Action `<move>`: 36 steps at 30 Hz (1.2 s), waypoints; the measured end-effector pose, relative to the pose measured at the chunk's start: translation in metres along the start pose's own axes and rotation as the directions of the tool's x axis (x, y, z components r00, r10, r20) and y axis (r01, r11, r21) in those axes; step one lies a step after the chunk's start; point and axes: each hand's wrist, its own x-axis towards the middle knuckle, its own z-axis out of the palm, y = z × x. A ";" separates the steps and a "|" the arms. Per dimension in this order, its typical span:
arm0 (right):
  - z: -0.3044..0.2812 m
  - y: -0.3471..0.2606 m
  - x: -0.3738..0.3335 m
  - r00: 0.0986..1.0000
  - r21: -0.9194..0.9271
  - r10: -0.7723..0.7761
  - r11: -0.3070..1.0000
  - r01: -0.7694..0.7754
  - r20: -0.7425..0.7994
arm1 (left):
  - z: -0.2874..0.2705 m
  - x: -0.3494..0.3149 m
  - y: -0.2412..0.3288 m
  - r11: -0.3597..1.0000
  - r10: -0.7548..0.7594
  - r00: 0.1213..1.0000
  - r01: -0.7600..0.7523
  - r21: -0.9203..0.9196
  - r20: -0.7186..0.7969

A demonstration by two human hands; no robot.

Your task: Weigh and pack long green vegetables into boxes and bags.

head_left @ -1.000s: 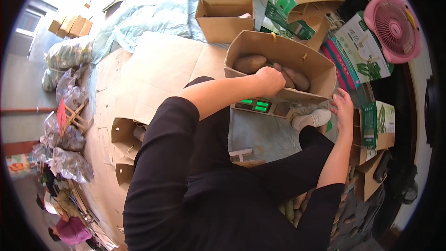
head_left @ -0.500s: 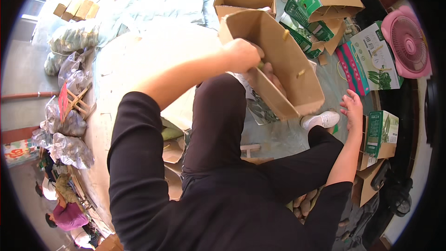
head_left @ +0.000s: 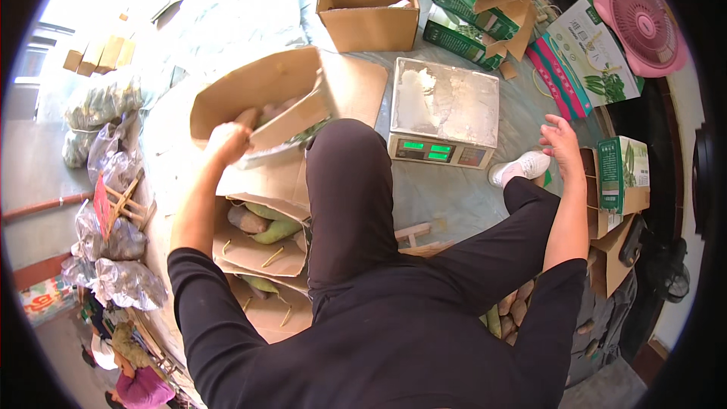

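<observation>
While the left hand (head_left: 230,142) grips it, the brown-lined carton (head_left: 254,83) gapes, showing tubers (head_left: 273,110); the empty right hand (head_left: 562,138) curls loosely.

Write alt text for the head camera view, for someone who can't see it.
A person's left hand grips an open cardboard box holding brownish tubers, left of a digital scale with green-lit displays. The empty right hand hovers, fingers loosely curled, near a white shoe.

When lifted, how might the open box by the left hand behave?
The open box looks stiff, its cardboard holding shape. Brown produce inside suggests some weight and, lying loose, might roll. Held at one edge by the left hand, it could tip.
</observation>
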 end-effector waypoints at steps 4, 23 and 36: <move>0.005 0.007 0.000 0.999 -0.019 0.017 1.000 -0.016 0.034 | 0.088 -0.051 -0.052 0.971 -0.199 0.962 0.167 0.173 0.187; -0.015 0.024 -0.011 0.999 -0.105 0.033 0.994 -0.030 0.029 | 0.108 -0.043 0.038 0.994 -0.112 0.990 0.110 0.029 0.082; -0.008 0.034 -0.003 0.999 -0.053 -0.039 0.998 0.039 0.010 | 0.116 -0.111 0.032 0.996 -0.004 0.989 -0.009 0.088 0.149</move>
